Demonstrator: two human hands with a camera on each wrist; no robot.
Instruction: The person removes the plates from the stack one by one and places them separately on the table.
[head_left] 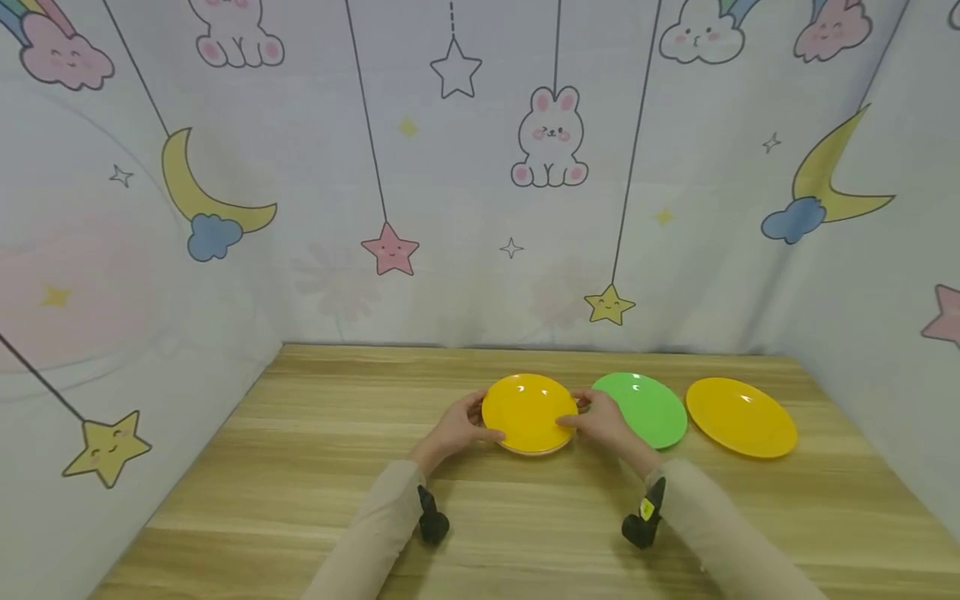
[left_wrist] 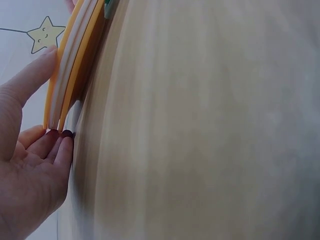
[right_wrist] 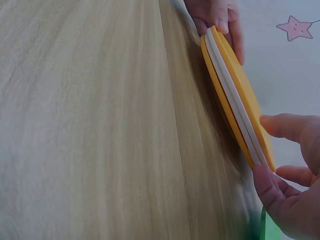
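Note:
Both hands hold a stack of plates [head_left: 529,412] by its opposite edges. The top plate is yellow, with white ones beneath and another yellow one at the bottom [left_wrist: 73,55]. My left hand [head_left: 458,429] grips the left rim, its thumb on the top plate and its fingers at the side and underneath. On the right rim, my right hand [head_left: 604,422] rests its thumb on the top plate, with fingers curled round the edge [right_wrist: 265,162]. Whether the stack touches the table cannot be told. A green plate [head_left: 645,412] lies partly behind the right hand.
A second yellow plate [head_left: 741,418] lies on the wooden table [head_left: 337,392], to the right of the green plate. Printed curtains [head_left: 465,167] stand at the table's back and sides. Each wrist wears a black camera mount [head_left: 432,518].

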